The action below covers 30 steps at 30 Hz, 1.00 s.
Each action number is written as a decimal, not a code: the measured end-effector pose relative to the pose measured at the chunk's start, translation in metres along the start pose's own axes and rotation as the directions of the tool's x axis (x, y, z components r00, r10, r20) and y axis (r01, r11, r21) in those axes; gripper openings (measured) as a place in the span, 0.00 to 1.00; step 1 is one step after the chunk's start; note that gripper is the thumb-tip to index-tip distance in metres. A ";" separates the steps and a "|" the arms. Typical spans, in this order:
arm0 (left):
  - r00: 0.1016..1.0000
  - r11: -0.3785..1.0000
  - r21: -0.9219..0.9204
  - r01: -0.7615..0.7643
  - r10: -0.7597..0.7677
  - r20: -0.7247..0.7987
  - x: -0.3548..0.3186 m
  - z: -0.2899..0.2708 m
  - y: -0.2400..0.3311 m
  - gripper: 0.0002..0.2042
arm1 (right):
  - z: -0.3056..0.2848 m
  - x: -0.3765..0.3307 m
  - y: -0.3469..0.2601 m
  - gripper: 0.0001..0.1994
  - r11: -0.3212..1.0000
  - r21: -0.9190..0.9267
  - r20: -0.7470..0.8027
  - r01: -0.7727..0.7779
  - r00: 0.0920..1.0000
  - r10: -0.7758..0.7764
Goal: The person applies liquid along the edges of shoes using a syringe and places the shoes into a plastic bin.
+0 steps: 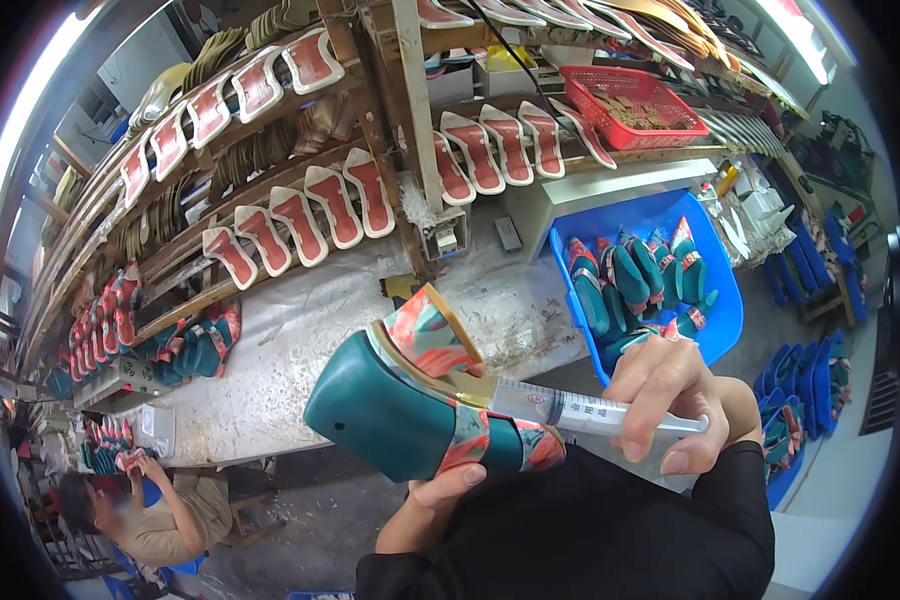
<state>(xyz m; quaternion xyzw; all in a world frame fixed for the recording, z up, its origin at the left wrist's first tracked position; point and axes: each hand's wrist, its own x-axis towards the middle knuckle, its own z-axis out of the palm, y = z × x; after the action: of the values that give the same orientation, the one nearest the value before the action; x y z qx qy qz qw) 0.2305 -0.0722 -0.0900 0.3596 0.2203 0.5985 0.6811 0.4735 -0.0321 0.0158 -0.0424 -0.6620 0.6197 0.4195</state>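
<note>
My left hand (442,497) grips a shoe on a dark green last (370,405) from below, its thumb on the near side and the other fingers hidden. Green and coral patterned straps (467,440) wrap the last. The shoe is tilted, and a heel (433,333) covered in the same pattern points up. Fingers closed, my right hand (665,395) holds a clear plastic syringe (580,408). Its front end reaches the sole beside the heel, where a yellowish patch (473,390) shows. I cannot make out whether the tip touches.
A blue bin (735,325) with several strapped lasts stands on the right. Wooden racks (300,255) behind the worktable (270,400) carry red-and-white soles (295,220). A red basket (635,135) sits on a shelf. At lower left another person (175,515) works with a shoe part.
</note>
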 end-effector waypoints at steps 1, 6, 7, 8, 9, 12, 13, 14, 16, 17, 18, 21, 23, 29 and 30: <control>1.000 0.999 -0.029 0.014 -0.015 -0.020 0.000 0.002 0.000 0.51 | 0.000 -0.001 0.002 0.15 1.000 0.003 -0.003 -0.007 1.000 0.007; 0.998 0.992 -0.111 -0.058 0.062 0.029 0.007 -0.007 -0.014 0.51 | -0.001 -0.005 0.006 0.15 1.000 -0.015 -0.024 -0.014 1.000 0.014; 0.997 0.988 -0.142 -0.056 0.061 0.035 0.008 -0.007 -0.015 0.50 | -0.001 -0.006 0.007 0.15 1.000 -0.013 -0.027 -0.021 0.999 0.021; 0.997 0.983 -0.174 -0.053 0.061 0.042 0.009 -0.006 -0.015 0.50 | -0.002 -0.007 0.008 0.15 1.000 -0.011 -0.035 -0.016 0.999 0.015; 0.998 0.983 -0.178 -0.049 0.057 0.038 0.009 -0.005 -0.014 0.50 | -0.002 -0.008 0.009 0.14 1.000 -0.010 -0.042 -0.009 0.999 0.008; 1.000 0.950 -0.311 -0.008 0.017 0.026 0.009 -0.004 -0.012 0.51 | 0.000 -0.008 0.010 0.14 1.000 -0.022 -0.058 -0.013 0.998 0.011; 0.999 0.964 -0.264 -0.016 0.025 0.031 0.010 -0.004 -0.012 0.50 | 0.000 -0.009 0.010 0.14 1.000 -0.020 -0.060 -0.017 0.998 0.016; 0.999 0.976 -0.215 -0.023 0.032 0.036 0.011 -0.005 -0.012 0.50 | 0.000 -0.010 0.010 0.14 0.999 -0.024 -0.064 -0.024 0.998 0.022; 0.998 0.972 -0.233 -0.015 0.027 0.049 0.014 -0.008 -0.012 0.49 | 0.001 -0.011 0.010 0.13 0.999 -0.029 -0.071 -0.035 0.997 0.032; 0.998 0.970 -0.242 -0.011 0.025 0.056 0.016 -0.007 -0.012 0.49 | 0.000 -0.012 0.011 0.13 0.999 -0.030 -0.075 -0.041 0.996 0.038; 0.998 0.968 -0.251 -0.008 0.024 0.061 0.017 -0.006 -0.012 0.49 | 0.000 -0.013 0.011 0.14 0.998 -0.030 -0.078 -0.048 0.996 0.045; 0.999 0.956 -0.292 -0.004 0.016 0.041 0.020 -0.002 -0.011 0.49 | 0.000 -0.016 0.014 0.14 0.999 -0.019 -0.086 -0.048 0.995 0.046; 1.000 0.965 -0.263 -0.016 0.020 0.013 0.021 -0.003 -0.012 0.49 | 0.000 -0.017 0.015 0.14 0.999 -0.019 -0.086 -0.049 0.995 0.047; 0.999 0.944 -0.327 0.040 -0.048 -0.016 0.021 0.000 -0.009 0.49 | -0.001 -0.020 0.017 0.14 0.998 -0.028 -0.085 -0.061 0.995 0.058; 0.998 0.941 -0.335 0.042 -0.053 -0.024 0.021 -0.001 -0.009 0.49 | 0.000 -0.021 0.017 0.14 0.998 -0.031 -0.085 -0.063 0.995 0.061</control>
<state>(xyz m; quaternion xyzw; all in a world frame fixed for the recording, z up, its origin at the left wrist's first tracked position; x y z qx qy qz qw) 0.2395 -0.0515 -0.0946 0.2235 0.1352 0.6165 0.7428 0.4792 -0.0400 -0.0089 -0.0960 -0.6526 0.6188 0.4267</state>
